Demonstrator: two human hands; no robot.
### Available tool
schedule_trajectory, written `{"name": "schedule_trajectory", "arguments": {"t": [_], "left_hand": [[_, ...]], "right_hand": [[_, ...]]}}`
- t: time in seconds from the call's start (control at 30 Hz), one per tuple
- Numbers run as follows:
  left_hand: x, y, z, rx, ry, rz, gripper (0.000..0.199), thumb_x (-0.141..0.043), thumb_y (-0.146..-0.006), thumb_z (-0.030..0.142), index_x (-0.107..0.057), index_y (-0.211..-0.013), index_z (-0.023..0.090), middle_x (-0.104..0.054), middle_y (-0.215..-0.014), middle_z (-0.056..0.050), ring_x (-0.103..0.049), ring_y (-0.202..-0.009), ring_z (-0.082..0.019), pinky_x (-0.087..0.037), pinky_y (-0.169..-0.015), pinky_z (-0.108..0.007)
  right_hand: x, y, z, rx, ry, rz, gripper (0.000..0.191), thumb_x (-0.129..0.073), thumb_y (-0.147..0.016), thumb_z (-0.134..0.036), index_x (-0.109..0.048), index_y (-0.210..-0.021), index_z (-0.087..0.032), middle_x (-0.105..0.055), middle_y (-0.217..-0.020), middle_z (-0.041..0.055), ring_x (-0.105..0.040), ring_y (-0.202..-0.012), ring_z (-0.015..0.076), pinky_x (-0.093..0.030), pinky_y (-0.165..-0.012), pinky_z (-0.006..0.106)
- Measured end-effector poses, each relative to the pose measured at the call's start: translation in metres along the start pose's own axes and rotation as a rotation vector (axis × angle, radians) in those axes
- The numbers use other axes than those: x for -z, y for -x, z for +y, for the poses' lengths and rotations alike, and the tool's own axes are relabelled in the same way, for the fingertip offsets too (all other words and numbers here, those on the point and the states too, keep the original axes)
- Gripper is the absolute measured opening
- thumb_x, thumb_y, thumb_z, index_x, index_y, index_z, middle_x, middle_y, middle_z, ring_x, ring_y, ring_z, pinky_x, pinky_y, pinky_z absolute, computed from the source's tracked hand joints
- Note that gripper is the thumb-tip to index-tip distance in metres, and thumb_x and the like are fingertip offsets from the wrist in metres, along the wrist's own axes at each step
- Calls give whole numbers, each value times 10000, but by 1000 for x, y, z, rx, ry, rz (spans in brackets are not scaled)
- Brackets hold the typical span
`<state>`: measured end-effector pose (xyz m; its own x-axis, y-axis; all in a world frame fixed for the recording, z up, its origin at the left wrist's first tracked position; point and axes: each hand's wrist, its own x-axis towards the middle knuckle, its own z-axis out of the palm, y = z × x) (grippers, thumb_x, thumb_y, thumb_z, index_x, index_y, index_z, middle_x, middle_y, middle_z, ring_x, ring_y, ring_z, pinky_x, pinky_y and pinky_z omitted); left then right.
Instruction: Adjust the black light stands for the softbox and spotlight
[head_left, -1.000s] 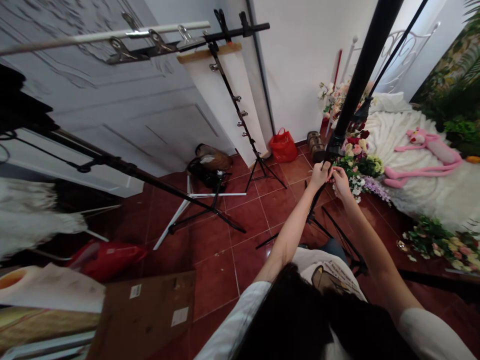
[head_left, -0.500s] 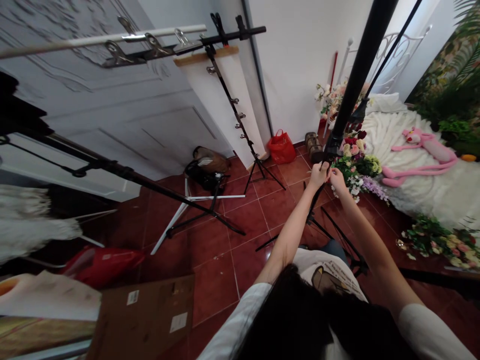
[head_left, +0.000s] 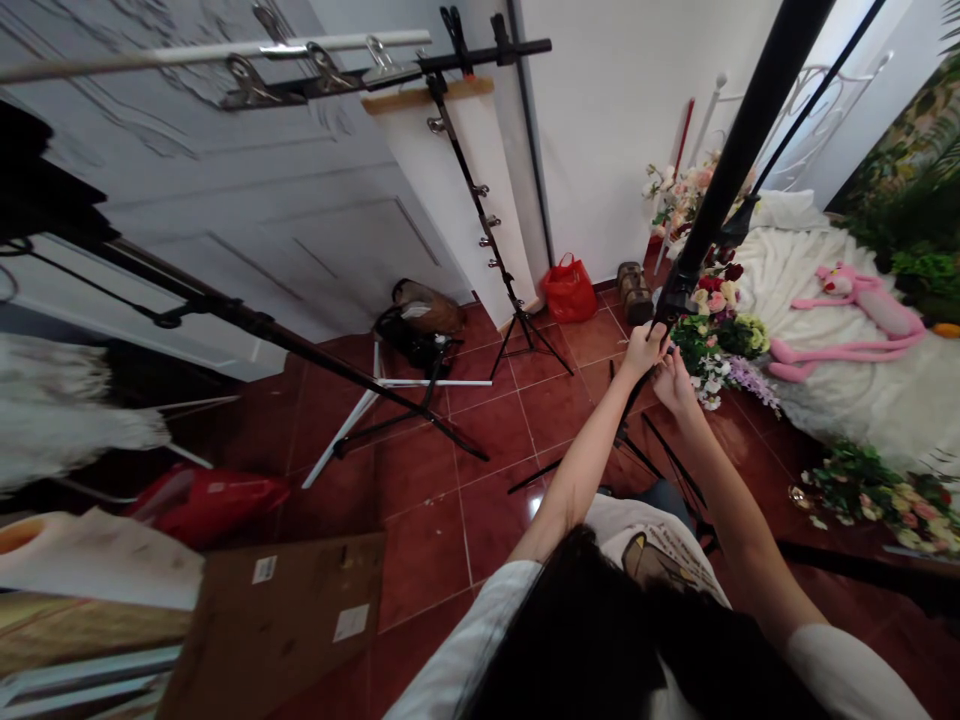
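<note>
A thick black stand pole [head_left: 720, 190] rises from near my hands to the top right, with a clamp collar [head_left: 675, 293] just above them. My left hand [head_left: 643, 350] is wrapped round the pole below that collar. Close beside it on the right, my right hand [head_left: 673, 380] has its fingers pinched together at a small dark part by the pole, too small to make out. The stand's black legs [head_left: 664, 455] spread over the tiles below my forearms.
Flowers [head_left: 720, 350] and a bed with a pink plush toy [head_left: 885, 305] are at the right. Ahead stand a small tripod [head_left: 521, 315] and a red bag [head_left: 570, 290]. A long black stand [head_left: 315, 355] crosses the left, above a cardboard box [head_left: 285, 620].
The view has shifted slightly. My right hand has moved a little lower at the pole, its fingers turned more upward. My left hand stays round the pole.
</note>
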<state>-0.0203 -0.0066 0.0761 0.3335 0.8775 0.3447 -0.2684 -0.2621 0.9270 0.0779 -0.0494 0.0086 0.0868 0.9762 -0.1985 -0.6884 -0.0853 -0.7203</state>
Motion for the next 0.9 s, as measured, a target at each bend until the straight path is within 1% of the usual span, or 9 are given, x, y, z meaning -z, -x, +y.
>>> {"name": "schedule_trajectory", "arguments": {"t": [0.13,0.27,0.4,0.5,0.6,0.7,0.77,0.83,0.9], "left_hand": [[0,1,1,8,3,7,837,-267,-694,966,-410,-425,186,-366,-354,24,-374,-354,-60,-276,-435,-246],[0,1,2,9,-2,7,842,-261,-693,968,-404,-414,186,-365,-345,21,-373,-350,-60,-279,-435,-246],[1,0,-1,4,-26,11,846,-234,-703,963,-409,-414,187,-369,-344,17,-370,-348,-66,-289,-443,-251],[1,0,-2,15,-56,25,849,-213,-711,958,-413,-420,185,-381,-352,12,-373,-356,-67,-290,-448,-250],[1,1,-1,9,-61,25,843,-212,-721,950,-401,-419,187,-375,-353,13,-374,-363,-67,-297,-458,-250],[1,2,1,3,-53,26,832,-228,-737,939,-391,-413,191,-368,-349,12,-379,-367,-70,-309,-467,-255],[0,3,2,5,-43,39,830,-240,-734,941,-396,-414,192,-370,-351,12,-383,-371,-72,-315,-470,-258],[-1,2,2,16,-31,40,833,-257,-725,948,-430,-433,187,-387,-365,13,-389,-381,-74,-325,-475,-259],[-2,2,2,26,-14,50,835,-288,-717,951,-498,-490,175,-455,-417,3,-433,-420,-84,-359,-497,-256]], "right_hand": [[-5,-4,11,57,26,4,344,-588,-909,-612,-669,-849,-283,-738,-865,-45,-689,-863,138,-545,-842,252],[-16,-9,14,139,68,52,351,-592,-892,-627,-644,-830,-285,-730,-849,-26,-691,-907,163,-552,-830,273],[-29,-10,9,204,126,172,365,-610,-843,-633,-618,-835,-269,-713,-828,-19,-675,-839,159,-553,-746,272],[-35,-11,5,264,225,271,397,-634,-781,-645,-584,-798,-251,-663,-731,-31,-646,-740,141,-519,-656,242],[-40,-11,2,303,311,306,449,-641,-727,-681,-539,-742,-243,-578,-620,-50,-596,-635,126,-464,-573,226],[-41,-10,0,287,304,319,456,-661,-718,-675,-530,-729,-238,-550,-593,-52,-569,-602,121,-443,-552,228],[-38,-7,-2,223,260,331,417,-691,-733,-619,-523,-723,-238,-555,-596,-50,-564,-594,121,-449,-551,232],[-28,0,-7,134,198,342,360,-710,-757,-538,-512,-721,-240,-550,-593,-60,-546,-561,110,-452,-539,228],[-12,10,-14,66,123,363,297,-704,-783,-455,-503,-736,-242,-534,-586,-78,-515,-514,93,-449,-520,215]]}}
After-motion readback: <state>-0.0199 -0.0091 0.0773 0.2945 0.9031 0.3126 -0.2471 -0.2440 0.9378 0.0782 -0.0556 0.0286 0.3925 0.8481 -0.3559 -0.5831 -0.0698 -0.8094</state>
